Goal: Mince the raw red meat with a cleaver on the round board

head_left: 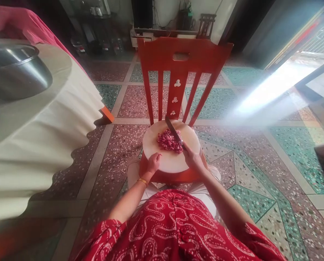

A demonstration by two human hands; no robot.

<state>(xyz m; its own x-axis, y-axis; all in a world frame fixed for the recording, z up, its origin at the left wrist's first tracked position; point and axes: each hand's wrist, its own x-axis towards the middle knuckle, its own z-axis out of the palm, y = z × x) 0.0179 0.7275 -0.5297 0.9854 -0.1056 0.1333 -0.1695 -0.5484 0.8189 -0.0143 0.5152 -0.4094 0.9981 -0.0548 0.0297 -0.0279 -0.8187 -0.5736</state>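
Observation:
A round pale cutting board (172, 161) lies on the seat of a red wooden chair (182, 58). A heap of chopped pink-red meat (168, 140) sits on the board's far half. My right hand (192, 156) grips a knife (174, 131) whose blade slants over the right side of the meat. My left hand (153, 163), fingers curled, rests on the board's near left edge and holds nothing; a gold bangle circles that wrist.
A table with a cream pleated cloth (42, 137) fills the left side, bearing a steel pot (13, 70). Patterned terrazzo floor (259, 170) spreads around the chair. Shelves and a dark cabinet stand at the back wall. Bright sunlight streams in at the right.

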